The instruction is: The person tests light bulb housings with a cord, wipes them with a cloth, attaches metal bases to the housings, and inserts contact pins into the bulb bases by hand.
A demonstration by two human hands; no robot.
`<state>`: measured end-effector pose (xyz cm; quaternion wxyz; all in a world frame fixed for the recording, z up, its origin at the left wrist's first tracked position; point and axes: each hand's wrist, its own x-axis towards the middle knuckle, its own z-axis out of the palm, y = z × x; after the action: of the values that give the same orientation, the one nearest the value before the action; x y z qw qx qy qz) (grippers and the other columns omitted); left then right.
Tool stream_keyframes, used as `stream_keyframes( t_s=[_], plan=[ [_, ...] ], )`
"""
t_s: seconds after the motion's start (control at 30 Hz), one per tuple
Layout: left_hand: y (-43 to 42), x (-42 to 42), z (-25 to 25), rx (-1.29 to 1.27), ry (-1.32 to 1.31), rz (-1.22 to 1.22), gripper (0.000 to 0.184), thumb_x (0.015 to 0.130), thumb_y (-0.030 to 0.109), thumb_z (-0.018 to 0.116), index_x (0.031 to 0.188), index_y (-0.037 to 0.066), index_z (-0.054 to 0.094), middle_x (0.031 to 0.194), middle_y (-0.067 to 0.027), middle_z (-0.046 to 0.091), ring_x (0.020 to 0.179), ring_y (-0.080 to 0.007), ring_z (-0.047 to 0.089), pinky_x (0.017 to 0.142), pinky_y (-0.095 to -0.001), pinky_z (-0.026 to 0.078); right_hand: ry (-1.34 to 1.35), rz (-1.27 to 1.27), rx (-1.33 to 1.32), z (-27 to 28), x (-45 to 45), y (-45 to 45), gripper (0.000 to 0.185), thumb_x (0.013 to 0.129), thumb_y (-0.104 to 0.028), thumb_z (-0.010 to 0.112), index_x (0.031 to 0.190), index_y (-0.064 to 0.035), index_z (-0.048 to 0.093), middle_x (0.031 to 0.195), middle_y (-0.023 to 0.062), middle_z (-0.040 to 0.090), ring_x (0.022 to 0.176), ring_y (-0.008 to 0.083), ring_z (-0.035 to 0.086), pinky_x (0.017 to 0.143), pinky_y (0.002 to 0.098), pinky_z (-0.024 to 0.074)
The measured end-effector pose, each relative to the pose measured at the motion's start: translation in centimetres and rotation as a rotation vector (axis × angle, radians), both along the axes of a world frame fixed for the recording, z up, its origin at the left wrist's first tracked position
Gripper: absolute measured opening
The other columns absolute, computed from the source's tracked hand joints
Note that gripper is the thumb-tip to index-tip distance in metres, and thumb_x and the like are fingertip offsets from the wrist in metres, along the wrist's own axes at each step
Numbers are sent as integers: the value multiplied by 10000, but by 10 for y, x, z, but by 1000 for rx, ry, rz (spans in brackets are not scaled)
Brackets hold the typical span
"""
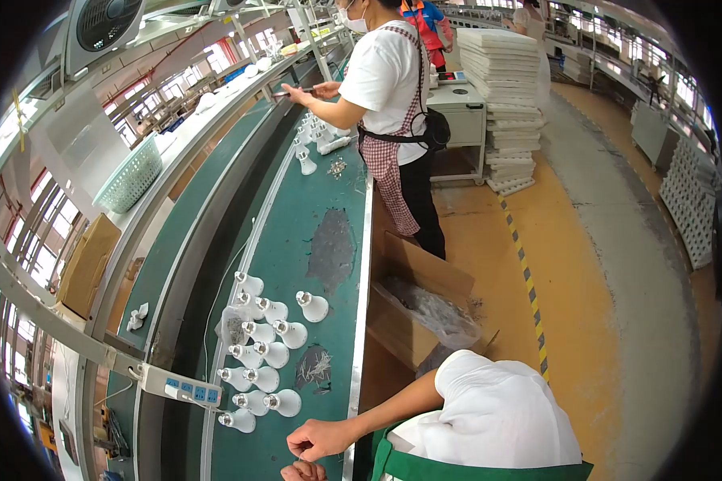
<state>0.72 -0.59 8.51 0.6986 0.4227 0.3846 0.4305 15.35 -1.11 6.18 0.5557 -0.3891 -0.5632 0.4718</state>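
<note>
My right hand (321, 439) reaches over the near end of the green conveyor belt (281, 232), its fingers pinched downward. Just below it, my left hand (303, 471) is curled and partly cut off by the bottom edge of the view. The two hands almost meet. Anything between their fingertips is too small to name. Beside them stand several white LED bulbs (283, 402) with silvery caps, grouped in rough rows. A dark patch (314, 369) bearing small thin pieces lies near the bulbs. A clear plastic bag (233, 325) sits among them.
A power strip (180, 389) is fixed along the belt's left side. To the right is an open cardboard box (409, 313) with plastic inside. A co-worker (393, 96) stands farther up the belt, by more bulbs (306, 160). White trays (501, 96) are stacked behind.
</note>
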Motion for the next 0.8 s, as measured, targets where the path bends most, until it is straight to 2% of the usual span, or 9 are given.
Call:
stream_keyframes(
  t_s=[0.17, 0.27, 0.33, 0.37, 0.43, 0.47, 0.5, 0.53, 0.8],
  plan=[
    [-3, -4, 0, -14, -6, 64, 314, 922, 205, 417, 647, 130, 286, 609, 24, 310, 535, -91, 230, 512, -246, 221, -5, -4, 11, -2, -3, 0, 107, 707, -88, 567, 715, 0, 507, 625, 36, 505, 581, 113, 455, 535, 272, 382],
    [2, -5, 0, -25, -100, 38, 265, 932, 243, 430, 701, 112, 426, 627, 16, 407, 527, -82, 302, 504, -231, 251, -57, -53, 75, -5, -5, 2, 88, 734, -87, 550, 728, -9, 510, 636, 30, 507, 578, 116, 450, 546, 268, 383],
    [15, -4, -22, -73, -134, 115, 221, 970, 279, 396, 799, 139, 384, 589, 41, 313, 486, -53, 267, 404, -204, 205, -105, -116, 114, -8, -5, 4, 75, 743, -85, 568, 742, -17, 536, 663, 54, 524, 599, 123, 476, 553, 282, 404],
    [18, -5, -20, -105, -299, 52, 99, 895, 103, 452, 848, 128, 369, 615, 21, 355, 501, -57, 287, 427, -198, 232, -126, -112, 63, 1, 1, 0, 78, 750, -90, 574, 756, -17, 545, 683, 58, 527, 614, 122, 481, 558, 290, 410],
    [19, -6, -12, -142, -462, -45, 83, 875, 69, 449, 906, 112, 385, 703, -9, 397, 590, -87, 351, 496, -222, 296, -169, -147, 53, 12, 7, -2, 88, 759, -98, 595, 800, -25, 570, 708, 47, 537, 654, 99, 499, 590, 270, 431],
    [16, -5, -3, -202, -488, -65, 119, 867, 130, 466, 833, 127, 353, 717, -8, 337, 598, -94, 325, 516, -223, 302, -175, -138, -4, 19, 11, -4, 92, 769, -94, 602, 822, -24, 572, 713, 28, 538, 667, 88, 498, 600, 259, 434],
    [14, -8, 2, -270, -668, -111, 137, 870, 176, 474, 833, 124, 353, 724, -23, 351, 609, -117, 335, 533, -246, 316, -139, -80, -80, 24, 13, -7, 79, 783, -78, 597, 823, -19, 562, 722, 8, 530, 682, 76, 490, 611, 253, 432],
    [18, -13, -2, -287, -714, -162, 161, 876, 231, 474, 848, 111, 372, 722, -33, 364, 621, -128, 341, 540, -258, 322, -98, -72, -99, 20, 11, -5, 64, 787, -59, 592, 809, -15, 553, 737, -8, 521, 695, 64, 475, 624, 240, 423],
    [17, -31, -21, -387, -1041, -232, 216, 894, 299, 447, 885, 83, 438, 685, -46, 409, 598, -139, 358, 519, -262, 325, -72, -21, -118, 24, -8, -5, 59, 777, -30, 586, 787, -8, 533, 717, 0, 511, 659, 73, 458, 602, 233, 395]
  ],
)
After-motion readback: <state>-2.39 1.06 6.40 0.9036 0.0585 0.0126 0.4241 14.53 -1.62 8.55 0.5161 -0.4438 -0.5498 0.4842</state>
